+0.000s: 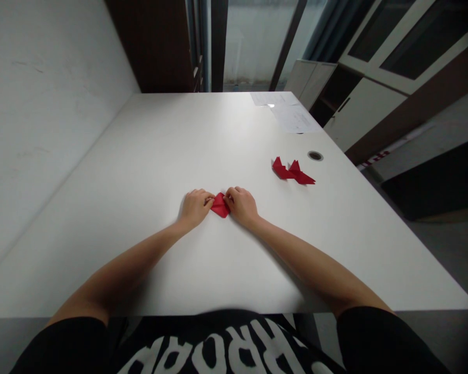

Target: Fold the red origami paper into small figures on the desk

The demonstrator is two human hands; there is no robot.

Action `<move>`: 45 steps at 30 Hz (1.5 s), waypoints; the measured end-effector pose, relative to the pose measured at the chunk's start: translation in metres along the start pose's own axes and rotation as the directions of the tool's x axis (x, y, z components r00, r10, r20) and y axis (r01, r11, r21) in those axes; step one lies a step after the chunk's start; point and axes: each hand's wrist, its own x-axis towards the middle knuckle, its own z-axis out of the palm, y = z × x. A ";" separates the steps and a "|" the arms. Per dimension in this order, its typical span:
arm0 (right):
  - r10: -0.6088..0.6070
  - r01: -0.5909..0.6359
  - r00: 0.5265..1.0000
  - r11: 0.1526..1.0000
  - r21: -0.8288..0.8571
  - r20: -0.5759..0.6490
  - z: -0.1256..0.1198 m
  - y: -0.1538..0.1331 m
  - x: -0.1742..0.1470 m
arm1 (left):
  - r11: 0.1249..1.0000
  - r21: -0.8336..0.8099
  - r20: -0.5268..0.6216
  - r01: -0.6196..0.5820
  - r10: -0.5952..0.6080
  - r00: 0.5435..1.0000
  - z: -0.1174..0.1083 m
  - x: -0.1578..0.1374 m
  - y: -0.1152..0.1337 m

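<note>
A small folded piece of red paper (220, 205) lies on the white table, its outline roughly a diamond. My left hand (197, 206) pinches its left side, thumb and fingers closed at the edge. On the opposite side my right hand (241, 204) has its fingers closed on the right edge, covering that corner. Farther off to the right sit red folded paper figures (295, 172), with pointed tips sticking up, touching or overlapping each other.
The white table (171, 140) meets a white wall (54, 78) on the left. Sheets of paper (294, 118) lie at its far right corner, near a round cable hole (315, 156). Cabinets (359, 109) stand beyond the right edge.
</note>
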 end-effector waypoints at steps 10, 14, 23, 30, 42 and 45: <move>0.003 -0.002 1.000 0.996 -0.093 0.009 0.003 0.001 0.001 | 0.992 0.116 -0.011 -0.051 0.053 0.999 0.000 -0.004 0.008; 0.001 0.000 1.000 0.995 -0.105 0.013 0.004 0.001 0.003 | 0.988 0.118 0.038 -0.100 0.096 0.995 -0.002 -0.007 0.011; -0.022 0.023 0.999 1.000 -0.016 0.047 -0.006 0.004 -0.006 | 0.991 0.081 0.036 -0.108 0.106 0.994 -0.002 -0.009 0.010; -0.039 0.042 0.997 0.998 -0.046 0.061 -0.011 0.004 -0.017 | 0.992 0.056 0.021 -0.109 0.108 0.994 0.002 -0.010 0.008; -0.035 0.035 0.999 0.999 0.002 -0.002 -0.002 0.007 -0.014 | 0.983 0.008 0.013 -0.184 0.184 0.983 0.006 -0.010 0.005; -0.042 0.042 0.999 0.999 -0.012 -0.005 -0.002 0.006 -0.014 | 0.964 0.061 0.067 -0.258 0.254 0.965 0.002 -0.015 0.004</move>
